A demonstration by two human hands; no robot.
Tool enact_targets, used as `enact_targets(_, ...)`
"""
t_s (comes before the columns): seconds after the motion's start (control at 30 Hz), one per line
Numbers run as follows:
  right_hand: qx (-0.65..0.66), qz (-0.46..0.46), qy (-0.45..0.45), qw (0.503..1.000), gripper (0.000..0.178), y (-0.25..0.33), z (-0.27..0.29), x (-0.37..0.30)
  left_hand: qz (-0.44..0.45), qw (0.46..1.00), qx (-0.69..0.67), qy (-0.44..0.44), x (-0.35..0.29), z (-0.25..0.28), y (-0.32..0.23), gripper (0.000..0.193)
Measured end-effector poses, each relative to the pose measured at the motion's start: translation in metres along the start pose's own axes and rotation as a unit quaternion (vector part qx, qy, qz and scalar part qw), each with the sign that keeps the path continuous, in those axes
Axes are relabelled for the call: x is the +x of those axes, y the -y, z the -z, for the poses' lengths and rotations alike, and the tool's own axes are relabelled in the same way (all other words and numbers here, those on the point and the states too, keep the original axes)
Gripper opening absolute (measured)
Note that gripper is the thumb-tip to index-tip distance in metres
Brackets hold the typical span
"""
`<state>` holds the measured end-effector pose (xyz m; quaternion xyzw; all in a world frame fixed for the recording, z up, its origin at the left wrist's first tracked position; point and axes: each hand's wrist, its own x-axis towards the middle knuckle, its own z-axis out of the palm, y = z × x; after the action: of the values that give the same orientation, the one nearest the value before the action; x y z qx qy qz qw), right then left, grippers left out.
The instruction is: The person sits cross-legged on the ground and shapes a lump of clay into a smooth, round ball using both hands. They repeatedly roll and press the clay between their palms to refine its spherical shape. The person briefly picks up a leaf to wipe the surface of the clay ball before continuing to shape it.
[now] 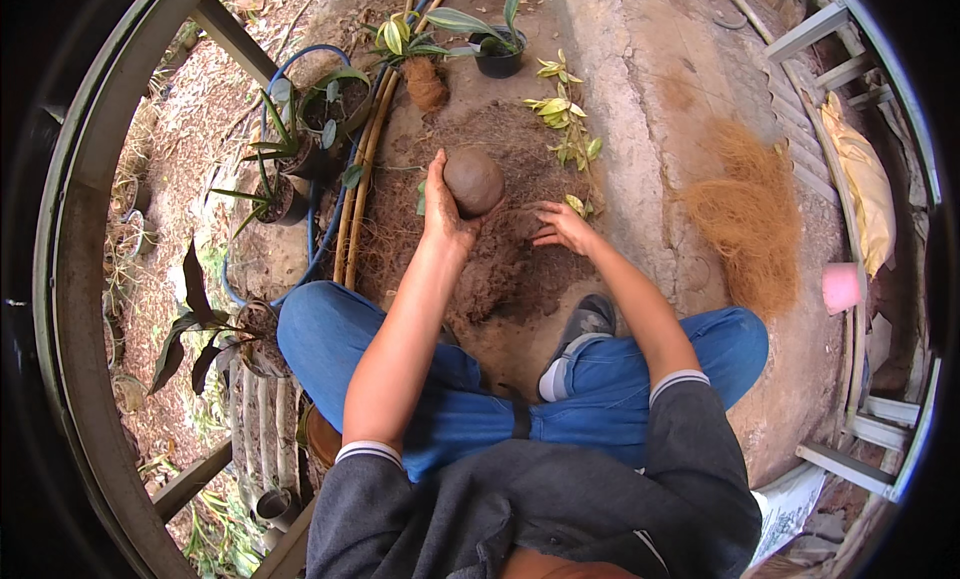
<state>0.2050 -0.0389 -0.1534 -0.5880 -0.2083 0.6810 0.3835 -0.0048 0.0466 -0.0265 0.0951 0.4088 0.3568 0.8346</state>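
A round, smooth brown ball of soil (474, 181) rests in my left hand (447, 207), whose fingers and palm cup it from the left and below. Under it lies a heap of loose dark soil (495, 269) on the ground before my legs. To the right of the ball, my right hand (565, 228) hovers at the edge of the heap, its fingers apart and nothing in them. Just beyond that hand lie leafy yellow-green cuttings (568, 119).
Further off stand a potted plant (499, 51) and a fibre-wrapped ball with leaves (425, 84). Bamboo poles (368, 164) and a blue hose (318, 239) run along the left, near several potted plants. At right are orange-brown fibre (745, 219) and a pink pot (841, 287).
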Motion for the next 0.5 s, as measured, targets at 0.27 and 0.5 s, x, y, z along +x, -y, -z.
enact_targets(0.27,-0.107,0.102,-0.039,0.988,0.035,-0.014,-0.009,0.015,-0.003,1.0,-0.003,0.003,-0.002,-0.001,0.001,0.06)
enact_targets(0.5,-0.182,0.128,-0.124,0.967,0.025,0.019,-0.012,0.005,0.034,0.994,0.099,0.01,0.016,0.016,0.014,0.056)
